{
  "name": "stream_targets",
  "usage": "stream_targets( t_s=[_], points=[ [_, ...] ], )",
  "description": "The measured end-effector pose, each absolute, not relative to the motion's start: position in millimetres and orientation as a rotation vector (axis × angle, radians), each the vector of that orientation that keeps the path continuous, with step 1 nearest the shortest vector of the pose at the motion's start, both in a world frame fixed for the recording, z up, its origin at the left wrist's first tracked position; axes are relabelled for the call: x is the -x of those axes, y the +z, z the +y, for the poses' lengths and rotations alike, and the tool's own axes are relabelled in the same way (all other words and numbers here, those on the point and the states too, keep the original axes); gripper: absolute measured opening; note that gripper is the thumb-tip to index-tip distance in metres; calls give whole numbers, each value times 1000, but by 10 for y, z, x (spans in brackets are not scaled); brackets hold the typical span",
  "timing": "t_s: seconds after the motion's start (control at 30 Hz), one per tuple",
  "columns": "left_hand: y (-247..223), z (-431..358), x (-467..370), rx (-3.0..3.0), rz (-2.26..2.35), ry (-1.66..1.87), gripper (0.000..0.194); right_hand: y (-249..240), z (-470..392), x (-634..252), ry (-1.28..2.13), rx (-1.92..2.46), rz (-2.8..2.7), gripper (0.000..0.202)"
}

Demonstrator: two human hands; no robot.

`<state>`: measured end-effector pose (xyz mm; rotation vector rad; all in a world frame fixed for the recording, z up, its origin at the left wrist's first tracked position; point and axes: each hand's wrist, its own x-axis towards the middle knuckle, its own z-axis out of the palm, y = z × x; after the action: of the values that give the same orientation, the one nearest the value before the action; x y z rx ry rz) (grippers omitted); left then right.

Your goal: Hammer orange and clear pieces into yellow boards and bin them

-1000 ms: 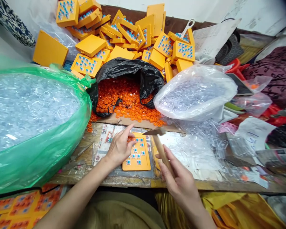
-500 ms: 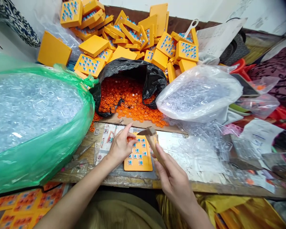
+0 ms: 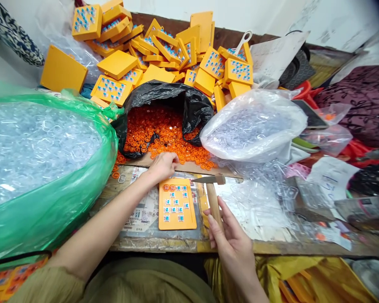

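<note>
An orange tray (image 3: 177, 204) with small blue parts lies flat on the wooden bench (image 3: 290, 246) in front of me. One orange ring sits in its top left corner. My left hand (image 3: 163, 165) reaches beyond the tray, its fingers curled down into the spilled orange rings (image 3: 164, 136) at the mouth of a black bag (image 3: 173, 94); whether it grips any is hidden. My right hand (image 3: 230, 240) grips the wooden handle of a small hammer (image 3: 212, 188), whose metal head hovers just right of the tray's top edge.
A big green bag (image 3: 50, 202) of clear plastic pieces fills the left. A clear bag (image 3: 255, 126) of similar pieces lies at the right, with loose ones spread before it. Several orange trays (image 3: 164, 54) are heaped at the back. Papers and clutter crowd the right side.
My left hand left the tray and moved up to the pile of orange rings. The hammer swung down toward the tray, then drew back to the right of it.
</note>
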<state>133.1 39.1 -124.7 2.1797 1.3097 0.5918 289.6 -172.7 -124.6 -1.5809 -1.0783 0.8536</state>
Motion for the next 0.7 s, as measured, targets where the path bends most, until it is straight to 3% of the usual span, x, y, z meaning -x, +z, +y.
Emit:
stream_targets(
  t_s=[0.23,0.7],
  points=[
    [-1204,214,-1257,-2218,1270,618,17,-1272,-1720,-2900,739,1620,-1299,48],
    [-1269,-494,-1211,-2047,1207,828,48,-1035,-1616,-2922,364,1523,-1681,61]
  ],
)
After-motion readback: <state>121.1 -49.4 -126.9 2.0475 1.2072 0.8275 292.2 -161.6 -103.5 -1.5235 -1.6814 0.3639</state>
